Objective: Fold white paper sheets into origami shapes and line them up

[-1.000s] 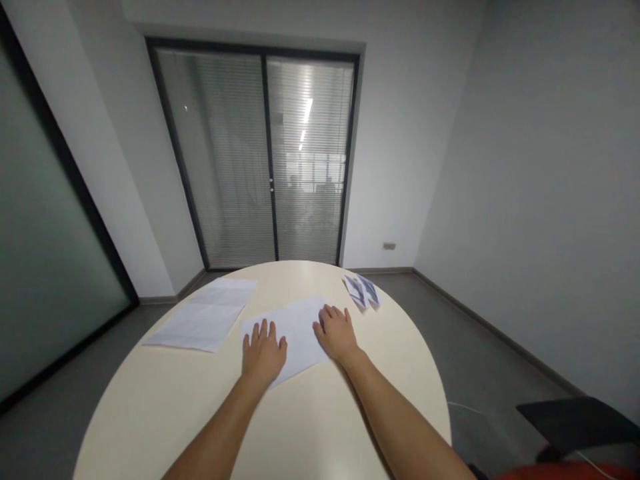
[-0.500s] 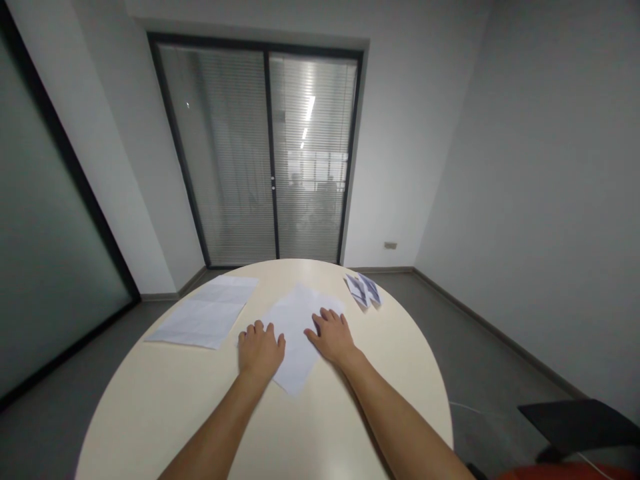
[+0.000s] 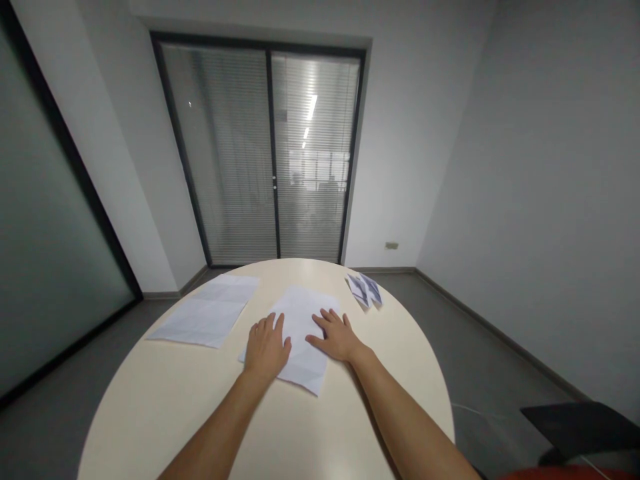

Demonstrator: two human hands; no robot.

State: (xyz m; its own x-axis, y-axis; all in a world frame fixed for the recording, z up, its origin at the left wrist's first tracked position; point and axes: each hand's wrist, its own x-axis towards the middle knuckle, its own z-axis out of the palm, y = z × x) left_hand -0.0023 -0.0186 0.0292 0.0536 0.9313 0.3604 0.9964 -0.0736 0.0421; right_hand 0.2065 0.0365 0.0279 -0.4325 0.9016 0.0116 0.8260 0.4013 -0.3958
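A white sheet of paper [image 3: 303, 317] lies on the round cream table [image 3: 295, 433] between my hands, its near edge slanting slightly. My left hand [image 3: 267, 348] rests on the sheet's left side, fingers stretched forward and thumb out. On the right side of the same sheet, my right hand [image 3: 336, 335] lies flat with its fingers spread. Both hands cover parts of the paper's side edges. Further left is a second, larger-looking white sheet [image 3: 207, 313] with faint creases, apart from my hands.
Near the table's far right edge lies a folded paper piece with dark printed areas [image 3: 365, 291]. A black chair part [image 3: 583, 425] and something red stand at the lower right. Beyond the table are a dark-framed glass door with blinds [image 3: 273, 160] and grey walls.
The middle sheet has turned, from a corner pointing toward me to an edge facing me. My left hand has shifted slightly right and its fingers have straightened; the right hand has barely moved.
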